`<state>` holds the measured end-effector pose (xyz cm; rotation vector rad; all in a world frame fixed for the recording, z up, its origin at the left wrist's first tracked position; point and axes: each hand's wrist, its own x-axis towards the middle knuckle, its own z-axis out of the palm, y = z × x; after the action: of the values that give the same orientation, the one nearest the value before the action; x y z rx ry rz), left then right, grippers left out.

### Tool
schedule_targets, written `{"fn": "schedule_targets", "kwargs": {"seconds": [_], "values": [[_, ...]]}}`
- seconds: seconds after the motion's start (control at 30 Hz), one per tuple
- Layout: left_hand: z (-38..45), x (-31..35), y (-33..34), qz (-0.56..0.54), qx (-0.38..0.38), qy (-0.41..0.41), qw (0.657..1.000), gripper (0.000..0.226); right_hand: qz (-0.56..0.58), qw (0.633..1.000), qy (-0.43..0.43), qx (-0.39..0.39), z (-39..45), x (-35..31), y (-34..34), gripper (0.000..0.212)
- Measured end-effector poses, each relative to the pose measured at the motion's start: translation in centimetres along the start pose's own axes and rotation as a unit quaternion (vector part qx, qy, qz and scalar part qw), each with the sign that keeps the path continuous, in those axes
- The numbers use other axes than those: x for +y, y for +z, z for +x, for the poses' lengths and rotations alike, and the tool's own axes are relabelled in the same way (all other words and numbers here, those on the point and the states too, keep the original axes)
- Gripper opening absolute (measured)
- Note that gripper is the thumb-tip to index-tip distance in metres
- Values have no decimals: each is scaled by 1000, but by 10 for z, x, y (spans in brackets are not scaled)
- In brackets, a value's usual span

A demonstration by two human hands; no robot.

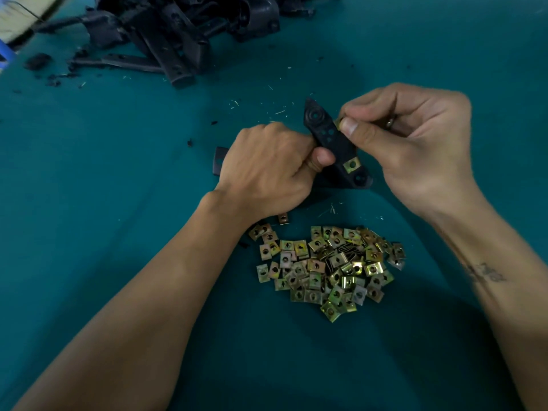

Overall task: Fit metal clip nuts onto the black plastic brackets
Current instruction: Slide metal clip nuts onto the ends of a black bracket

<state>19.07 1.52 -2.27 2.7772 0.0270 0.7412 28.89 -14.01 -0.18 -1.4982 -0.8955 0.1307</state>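
Observation:
My left hand (267, 170) grips a black plastic bracket (329, 137) above the teal table, its pointed end tilted up and away. One brass-coloured clip nut (352, 165) sits fitted on the bracket's lower right edge. My right hand (409, 140) pinches a second clip nut (338, 123) between thumb and forefinger, pressed against the bracket's upper right edge; most of this nut is hidden by my thumb. A loose pile of clip nuts (329, 268) lies on the table just below my hands.
A heap of black plastic brackets (178, 34) lies at the far left of the teal table (118, 173). Another black part (220, 161) pokes out from behind my left hand. Black crumbs and small shavings are scattered around the heap.

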Motion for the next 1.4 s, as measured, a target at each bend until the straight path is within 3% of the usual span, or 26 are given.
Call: {"fn": "schedule_targets", "kwargs": {"seconds": [0.2, 0.3, 0.57, 0.83, 1.0, 1.4], "values": [[1, -3, 0, 2, 33, -26, 999, 48, 183, 970, 120, 106, -3, -2, 19, 13], [1, -2, -1, 24, 47, -18, 998, 45, 238, 951, 168, 109, -4, -5, 21, 12], [0, -3, -2, 65, 53, -2, 997, 50, 190, 964, 139, 122, -3, -10, 20, 13], [2, 0, -2, 45, 84, 24, 995, 43, 283, 931, 205, 105, -6, -15, 22, 23], [2, 0, -1, 53, 99, 37, 993, 41, 324, 907, 230, 137, -8, -16, 26, 8], [2, 0, -1, 46, 112, 39, 992, 42, 316, 910, 241, 120, -8, -18, 23, 10]]}}
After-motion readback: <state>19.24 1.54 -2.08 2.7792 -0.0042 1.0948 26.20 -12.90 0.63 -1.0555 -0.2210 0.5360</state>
